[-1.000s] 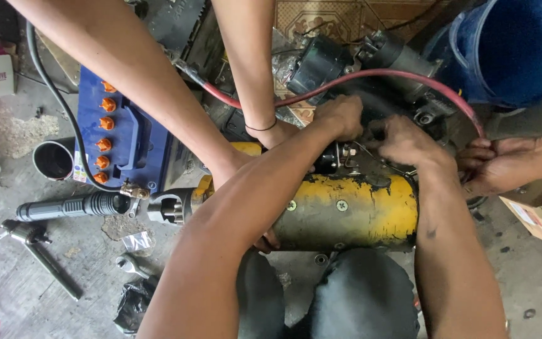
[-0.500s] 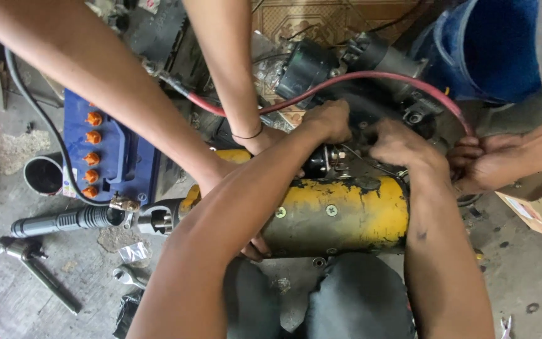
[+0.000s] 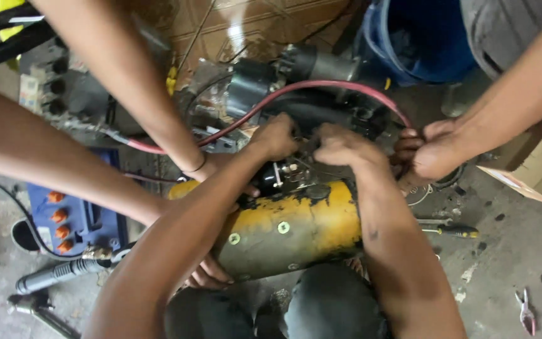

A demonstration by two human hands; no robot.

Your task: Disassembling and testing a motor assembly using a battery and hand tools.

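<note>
Hands unmoved from half a second before — left hand (image 3: 277, 135) and right hand (image 3: 340, 145) clenched on small terminal fittings (image 3: 286, 171) atop yellow motor housing (image 3: 296, 229). Same grip, red cable (image 3: 321, 88) arched behind — work seemingly mid-step.

Co-workers' arms (image 3: 95, 125) and red cable (image 3: 321, 88) crowd yellow motor (image 3: 290, 229), open floor (image 3: 509, 263) right.

You see one yellow motor housing (image 3: 290, 229), one red cable (image 3: 321, 88), one blue battery (image 3: 76, 216) with four orange caps (image 3: 58, 215), one screwdriver (image 3: 450, 231), one pair of pliers (image 3: 526, 311).
</note>
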